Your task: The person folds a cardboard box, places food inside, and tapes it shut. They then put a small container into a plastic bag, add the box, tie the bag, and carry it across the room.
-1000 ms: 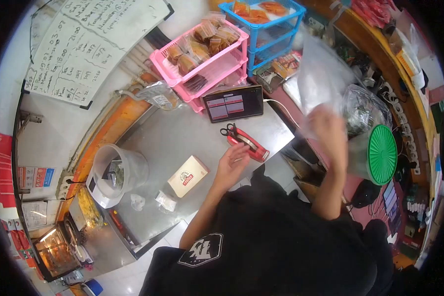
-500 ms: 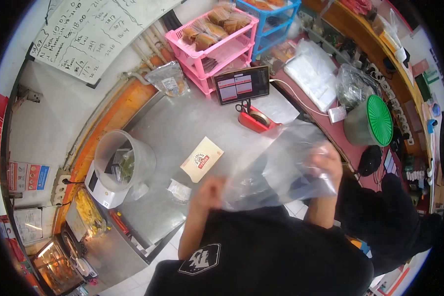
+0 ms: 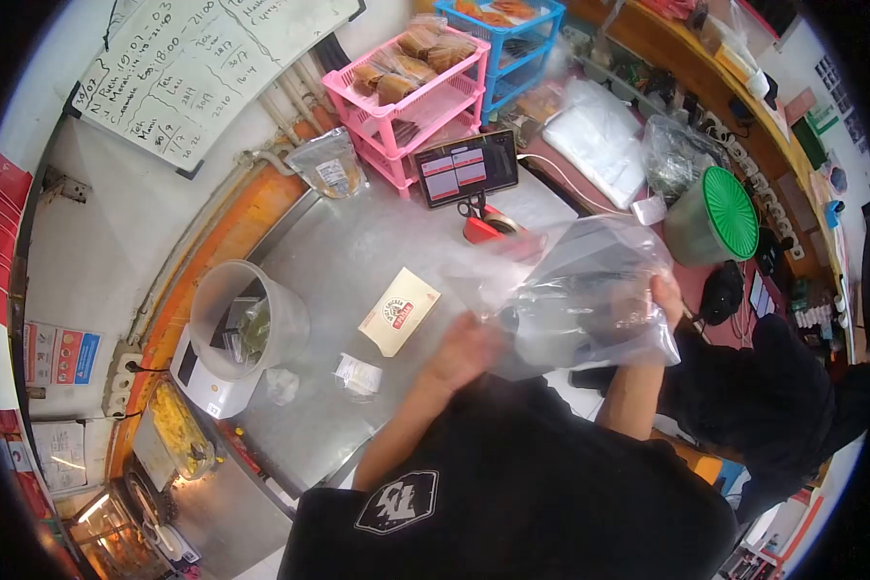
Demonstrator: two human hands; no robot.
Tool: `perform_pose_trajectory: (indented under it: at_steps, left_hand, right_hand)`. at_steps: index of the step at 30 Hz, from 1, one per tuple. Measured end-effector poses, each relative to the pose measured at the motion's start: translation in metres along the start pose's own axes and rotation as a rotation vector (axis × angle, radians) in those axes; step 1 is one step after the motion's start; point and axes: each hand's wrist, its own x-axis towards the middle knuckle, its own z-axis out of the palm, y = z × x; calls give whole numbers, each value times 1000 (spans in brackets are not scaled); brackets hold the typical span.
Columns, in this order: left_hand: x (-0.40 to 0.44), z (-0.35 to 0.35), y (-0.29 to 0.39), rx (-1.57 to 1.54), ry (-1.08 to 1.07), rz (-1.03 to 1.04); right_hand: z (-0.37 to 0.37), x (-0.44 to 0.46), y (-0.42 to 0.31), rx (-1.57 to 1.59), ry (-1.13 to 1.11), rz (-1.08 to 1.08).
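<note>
A large clear plastic bag (image 3: 590,280) is held up in front of my body, above the front of the steel table. My right hand (image 3: 665,302) is closed on its right side, with the fingers seen partly through the film. At the bag's left edge, my left hand (image 3: 462,354) is closed on the plastic, somewhat blurred by motion. To the left of the bag, a cream paper box (image 3: 400,311) with a red and black printed logo lies flat. A small clear packet with a white label (image 3: 358,375) lies near my left forearm.
A clear tub (image 3: 295,319) with green packets stands on a white scale (image 3: 224,396). Behind the bag are a red tape dispenser (image 3: 478,229), a tablet (image 3: 467,168) and a pink rack (image 3: 387,121). A green-lidded container (image 3: 727,215) and a person in black (image 3: 764,387) are at right.
The bag has shifted slightly right and looks fuller and wider. My left hand has moved right and up along with it. The view has turned slightly.
</note>
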Motion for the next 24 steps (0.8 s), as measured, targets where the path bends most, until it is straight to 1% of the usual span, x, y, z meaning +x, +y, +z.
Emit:
perform_pose_trajectory:
  at_steps: [2, 3, 4, 6, 7, 8, 10, 11, 12, 13, 14, 15, 16, 17, 19, 22, 24]
  left_hand:
    - [-4, 9, 24, -20, 30, 56]
    - [0, 34, 40, 71, 33, 22]
    - [2, 47, 51, 162, 35, -10]
    - [-17, 12, 58, 262, 55, -41]
    - [-20, 11, 58, 311, 68, -61]
    - [-25, 14, 55, 438, 206, -79]
    - [-23, 53, 53, 694, 487, -110]
    - [-27, 47, 50, 780, 514, -99]
    - [-32, 36, 45, 866, 540, -86]
    - [-35, 29, 43, 951, 567, -74]
    - [-34, 30, 39, 922, 638, -66]
    - [-28, 31, 34, 893, 708, -51]
    - [-19, 32, 32, 862, 777, -27]
    - [-11, 39, 32, 847, 800, -42]
    - [-6, 57, 34, 818, 849, -95]
    - [-17, 53, 41, 436, 785, 50]
    - [-40, 40, 46, 614, 788, 2]
  right_hand:
    - [-10, -6, -11, -72, 62, -62]
    - [-11, -7, -16, -110, 89, -95]
    - [2, -9, -23, -153, 159, -58]
    - [-35, -4, -30, -331, 208, -12]
    - [-37, -1, -33, -448, 295, 34]
    - [-39, 3, -36, -559, 379, 90]
    - [-36, 26, -33, -809, 256, 342]
    - [-35, 35, -31, -932, 186, 474]
    - [-48, 41, -9, -1219, 198, 433]
    - [-49, 34, 24, -1695, 422, 171]
    - [-45, 33, 58, -2230, 498, -136]
    - [-11, 30, 68, -2165, 391, -136]
    - [-5, 28, 88, -1868, 146, -269]
    - [15, 18, 114, -1568, 19, -119]
    - [52, 5, 137, -1144, -424, 436]
    - [49, 13, 170, -734, -414, 522]
    - [53, 20, 164, -706, -562, 592]
